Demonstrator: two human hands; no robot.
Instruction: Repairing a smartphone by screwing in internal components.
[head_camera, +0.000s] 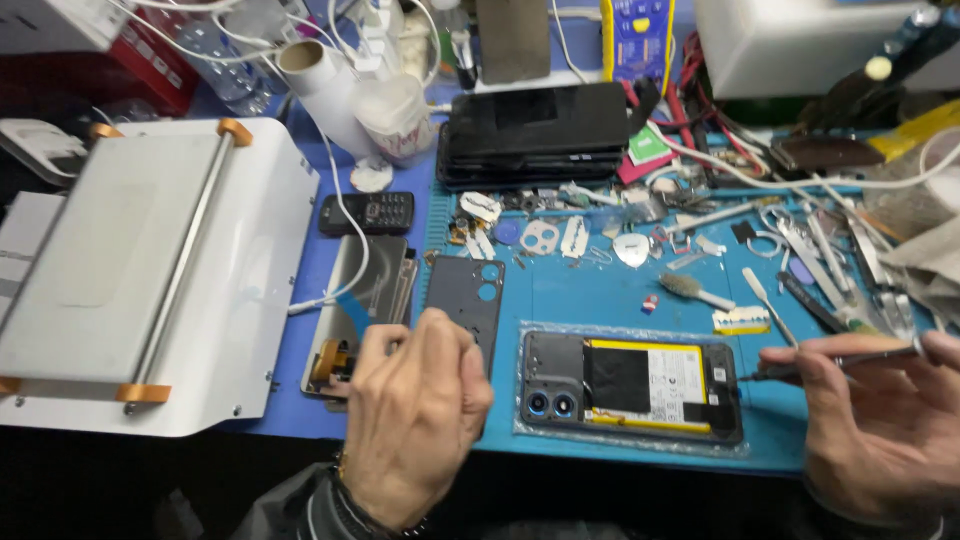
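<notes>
the opened phone (630, 388) lies flat on the blue mat (600, 295), between the two hands and a little nearer the right one. its back is already off: the yellow-edged battery (655, 385) and the twin camera lenses at its left end are bare. the dark back cover (465, 300), with its round camera holes, lies just beyond the left hand, so the opening step looks done. the battery and the inner plates appear to be in place, so the work inside seems hardly begun.

the right hand (880, 420) is clamped on a slim metal tool (840, 362), fingers pinched along its shaft, with the tip pointing left at the phone's right edge; whether the tip touches the frame i cannot tell. the left hand (415, 410) is curled with its fingers drawn together, knuckles up, resting over the near end of a separated screen panel (365, 300) with an orange flex strip. what, if anything, it grips is hidden under the fingers.

beyond the phone, loose small parts, picks and a brush are scattered on the mat. tweezers and drivers (830, 270) lie beyond the right hand. a stack of dark phones (535, 135) sits farther off, a small keypad phone (366, 212) lies beyond the left hand, and a white flat machine (140, 270) stands to its left.
</notes>
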